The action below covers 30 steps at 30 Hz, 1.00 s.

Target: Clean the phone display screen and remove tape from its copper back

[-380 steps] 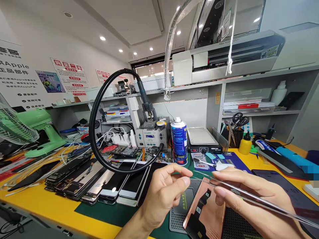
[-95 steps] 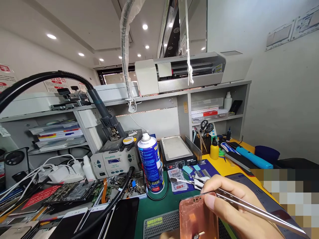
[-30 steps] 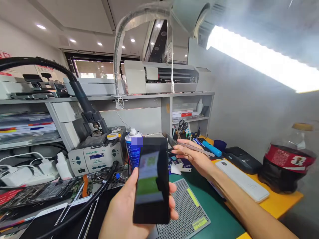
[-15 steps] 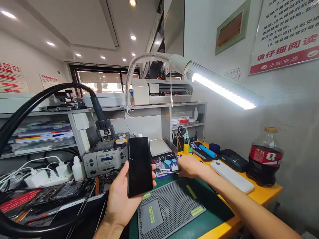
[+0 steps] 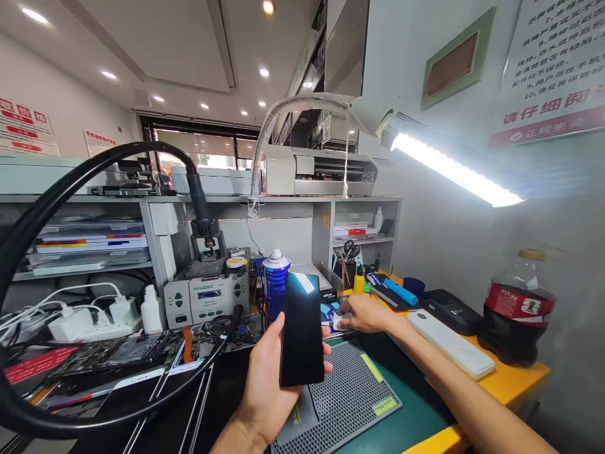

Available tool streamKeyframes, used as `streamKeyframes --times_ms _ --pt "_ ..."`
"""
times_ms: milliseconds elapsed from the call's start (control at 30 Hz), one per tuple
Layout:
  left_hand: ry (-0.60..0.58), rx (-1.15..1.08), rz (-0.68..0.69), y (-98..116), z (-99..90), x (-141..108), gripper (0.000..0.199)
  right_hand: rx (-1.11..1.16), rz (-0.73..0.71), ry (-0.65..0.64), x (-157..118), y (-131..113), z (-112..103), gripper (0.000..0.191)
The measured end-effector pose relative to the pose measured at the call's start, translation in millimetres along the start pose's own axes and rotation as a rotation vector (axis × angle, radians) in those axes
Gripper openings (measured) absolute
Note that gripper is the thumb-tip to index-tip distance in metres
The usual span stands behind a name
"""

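My left hand holds a black smartphone upright, thumb on one long edge and fingertips on the other. The screen is dark and mirrors the lamp's light. Farther back, my right hand reaches down among small items with blue pieces. Its fingers are curled at a small white thing, too hidden to name. Below the phone lies a grey perforated mat on a green work surface.
A blue spray can stands behind the phone. To the left are a hot-air station, a thick black hose and circuit boards. On the right are a white phone and a cola bottle. A lit lamp hangs above.
The view has shifted, and my left hand with the smartphone appears farther right and slightly lower. More of the blue can shows. My right hand stays by the small items, its fingers now more visible.
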State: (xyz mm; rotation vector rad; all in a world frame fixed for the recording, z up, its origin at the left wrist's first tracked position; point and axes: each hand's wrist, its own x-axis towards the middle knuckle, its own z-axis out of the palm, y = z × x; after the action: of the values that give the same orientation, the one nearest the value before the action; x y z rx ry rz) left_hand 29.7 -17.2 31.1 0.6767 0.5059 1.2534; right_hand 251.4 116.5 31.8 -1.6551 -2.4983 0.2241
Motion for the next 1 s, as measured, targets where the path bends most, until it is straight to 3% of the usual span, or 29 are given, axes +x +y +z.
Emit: streamKeyframes --times_ms 167,300,433,567,733,900,1000 --pt "0.029 -0.019 -0.03 -5 -1.0 3 0.052 0.13 -0.067 0.039 4 6 20 0.024" --pt "0.06 -0.035 -0.056 -8 2.6 5 0.052 0.361 -0.1 0.165 -1 5 14 0.024" --pt "0.099 -0.018 -0.072 -11 5.6 6 0.054 0.665 -0.164 0.245 -17 -10 4 0.036" --pt "0.119 0.022 -0.067 -14 4.6 8 0.056 0.864 -0.247 0.254 -35 -32 2 0.034" --pt "0.16 0.051 -0.126 -15 3.5 8 0.059 0.926 -0.319 0.279 -46 -48 6 0.019" --pt "0.238 0.107 -0.19 -13 4.5 8 0.06 1.006 -0.302 0.232 -48 -52 8 0.016" --pt "0.313 0.104 -0.161 -12 4.9 7 0.058 1.066 -0.266 0.204 -50 -54 11 0.019"
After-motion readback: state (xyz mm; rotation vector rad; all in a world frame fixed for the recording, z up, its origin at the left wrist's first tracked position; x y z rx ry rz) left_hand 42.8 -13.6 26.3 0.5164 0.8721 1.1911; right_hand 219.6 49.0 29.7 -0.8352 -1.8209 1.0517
